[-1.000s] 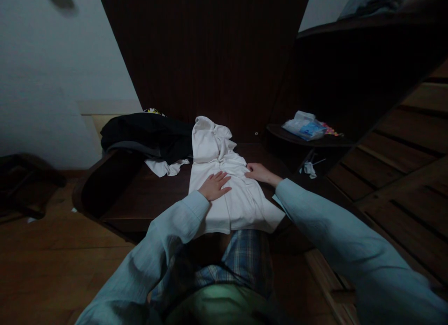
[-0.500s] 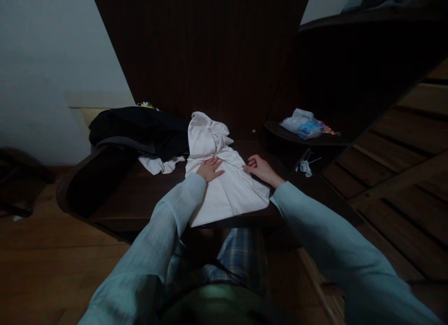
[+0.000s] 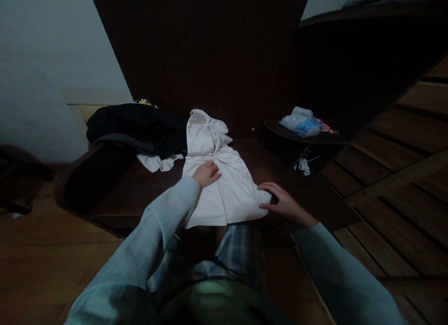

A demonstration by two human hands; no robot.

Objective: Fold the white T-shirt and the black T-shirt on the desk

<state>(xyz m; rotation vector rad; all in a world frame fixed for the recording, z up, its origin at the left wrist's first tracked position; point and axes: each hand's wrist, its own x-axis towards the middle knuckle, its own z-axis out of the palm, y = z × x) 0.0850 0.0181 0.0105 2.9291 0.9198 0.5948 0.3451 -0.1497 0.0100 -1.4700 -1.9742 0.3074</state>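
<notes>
A white garment (image 3: 224, 199) lies on the dark wooden bench, its lower part spread towards me and its far part bunched up in folds. My left hand (image 3: 207, 174) rests on the middle left of the cloth, fingers loosely bent and the thumb apart, with nothing seen in it. At the right edge of the garment, my right hand (image 3: 278, 200) touches the fabric near the lower corner. Its thumb and fingers are spread apart over the cloth there.
Black clothing (image 3: 140, 127) is heaped on the left of the bench (image 3: 115, 194), with a white cloth piece (image 3: 159, 162) poking out below. To the right, a small shelf holds a plastic packet (image 3: 303, 122). Wooden slats (image 3: 395, 213) stand further right.
My right hand has moved down and nearer along the garment's right edge, and its fingers have spread. My left hand has drawn back slightly and its fingers have curled.
</notes>
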